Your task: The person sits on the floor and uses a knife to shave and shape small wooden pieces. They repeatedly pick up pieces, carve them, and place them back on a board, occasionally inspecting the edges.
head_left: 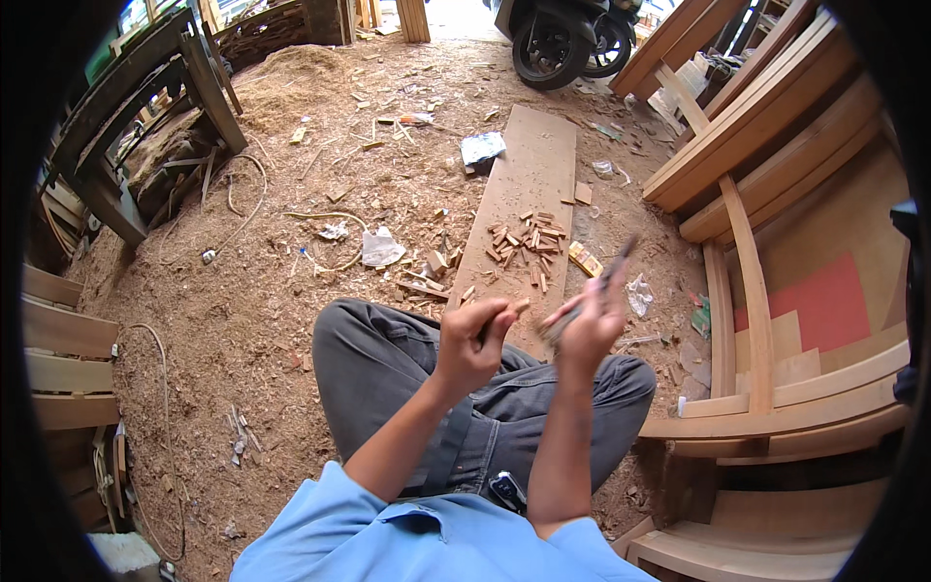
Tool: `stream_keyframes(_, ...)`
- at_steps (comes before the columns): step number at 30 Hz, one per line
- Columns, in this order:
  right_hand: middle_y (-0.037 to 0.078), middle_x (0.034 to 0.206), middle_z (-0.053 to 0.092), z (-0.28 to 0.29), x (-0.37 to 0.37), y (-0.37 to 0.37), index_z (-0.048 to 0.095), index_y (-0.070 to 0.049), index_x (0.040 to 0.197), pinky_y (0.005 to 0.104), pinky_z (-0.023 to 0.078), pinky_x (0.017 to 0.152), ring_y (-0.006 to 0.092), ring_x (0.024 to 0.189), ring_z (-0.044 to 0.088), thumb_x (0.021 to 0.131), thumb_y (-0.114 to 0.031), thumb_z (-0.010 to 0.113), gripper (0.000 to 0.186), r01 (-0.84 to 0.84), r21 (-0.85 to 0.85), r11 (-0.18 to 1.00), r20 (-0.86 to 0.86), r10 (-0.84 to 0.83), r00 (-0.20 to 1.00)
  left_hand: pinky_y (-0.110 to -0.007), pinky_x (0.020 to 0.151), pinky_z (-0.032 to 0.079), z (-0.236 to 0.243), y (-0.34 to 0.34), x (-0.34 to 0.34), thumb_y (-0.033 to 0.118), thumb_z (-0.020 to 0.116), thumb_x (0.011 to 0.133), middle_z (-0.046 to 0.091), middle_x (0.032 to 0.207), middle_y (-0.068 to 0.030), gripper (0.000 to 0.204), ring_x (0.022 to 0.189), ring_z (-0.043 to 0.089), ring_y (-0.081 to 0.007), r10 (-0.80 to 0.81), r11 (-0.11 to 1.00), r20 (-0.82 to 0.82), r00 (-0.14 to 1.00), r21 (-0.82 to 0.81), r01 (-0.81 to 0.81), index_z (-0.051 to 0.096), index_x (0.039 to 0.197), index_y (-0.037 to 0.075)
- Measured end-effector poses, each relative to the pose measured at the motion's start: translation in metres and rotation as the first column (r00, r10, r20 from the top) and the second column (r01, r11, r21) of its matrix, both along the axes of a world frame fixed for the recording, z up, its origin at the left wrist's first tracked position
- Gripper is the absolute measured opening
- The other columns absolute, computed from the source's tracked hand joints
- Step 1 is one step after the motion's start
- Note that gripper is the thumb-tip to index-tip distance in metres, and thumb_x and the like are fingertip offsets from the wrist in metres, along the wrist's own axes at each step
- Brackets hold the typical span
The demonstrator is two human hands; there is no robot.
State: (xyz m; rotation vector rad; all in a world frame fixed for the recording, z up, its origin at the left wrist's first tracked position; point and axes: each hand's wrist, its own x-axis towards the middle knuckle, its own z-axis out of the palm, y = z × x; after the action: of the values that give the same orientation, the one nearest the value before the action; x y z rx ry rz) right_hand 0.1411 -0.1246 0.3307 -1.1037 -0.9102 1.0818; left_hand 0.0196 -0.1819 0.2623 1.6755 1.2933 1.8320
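My left hand (470,339) is closed in a pinch around a small wooden peg (522,305), whose end sticks out past the fingertips. Just to its right, my right hand (593,325) grips a long narrow tool with a dark end (621,257) pointing up and away. Motion blurs that tool, so its exact kind cannot be made out. Beyond both hands, a loose pile of small wooden pegs (529,242) lies on a long flat wooden board (538,145) stretching away from my crossed legs.
Wood shavings and offcuts cover the floor (262,310). Beside the board lie a yellow packet (585,258) and a folded paper (482,148). Wooden frames (756,301) stand at the right, a dark wooden frame (121,126) at the far left. A motorbike wheel (551,50) shows at the back.
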Motion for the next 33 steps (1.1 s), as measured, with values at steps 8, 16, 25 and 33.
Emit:
stream_keyframes(8, 0.0, 0.06, 0.054, -0.04, 0.043, -0.03, 0.035, -0.01, 0.152, 0.0245, 0.047, 0.043, 0.008, 0.044, 0.049, 0.096, -0.001, 0.05, 0.058, -0.465, 0.136, 0.875, 0.108, 0.453, 0.885, -0.023, 0.053, 0.035, -0.021, 0.004, -0.033, 0.025, 0.048, 0.105, 0.04, 0.059, 0.0042, 0.031, 0.052, 0.031, -0.0035, -0.252, 0.938, 0.822, 0.51, 0.078, 0.337, 0.06, 0.093, 0.0)
stream_keyframes(16, 0.007, 0.075, 0.065, -0.056, 0.023, -0.071, 0.047, -0.005, 0.145, 0.0219, 0.042, 0.057, 0.0055, 0.059, 0.045, 0.088, 0.002, 0.063, 0.059, -0.633, 0.086, 0.77, 0.441, 0.54, 0.717, -0.022, 0.052, 0.035, 0.0, 0.013, -0.019, 0.026, 0.05, 0.105, 0.041, 0.06, 0.0048, 0.029, 0.052, 0.032, -0.0029, -0.254, 0.937, 0.786, 0.563, 0.055, 0.346, 0.06, 0.097, 0.0)
stream_keyframes(25, 0.0, 0.061, 0.052, 0.005, 0.005, -0.009, 0.04, -0.011, 0.15, 0.0247, 0.048, 0.045, 0.0082, 0.049, 0.052, 0.098, -0.005, 0.05, 0.053, -0.133, 0.122, 0.984, -0.022, 0.137, 0.99, -0.019, 0.053, 0.036, -0.011, -0.017, 0.012, 0.013, 0.058, 0.1, 0.058, 0.074, 0.0012, 0.02, 0.059, 0.046, -0.0046, -0.129, 0.976, 0.308, 0.943, -0.131, 0.176, 0.066, 0.099, -0.005)
stream_keyframes(33, -0.001, 0.06, 0.052, -0.032, 0.038, -0.042, 0.037, -0.011, 0.151, 0.0227, 0.045, 0.043, 0.0064, 0.046, 0.051, 0.094, 0.0, 0.054, 0.06, -0.617, 0.082, 0.783, 0.096, 0.61, 0.787, -0.022, 0.051, 0.032, -0.007, 0.005, -0.025, 0.026, 0.048, 0.105, 0.037, 0.059, 0.0055, 0.03, 0.052, 0.03, -0.0036, -0.22, 0.956, 0.793, 0.569, 0.06, 0.286, 0.058, 0.091, 0.001)
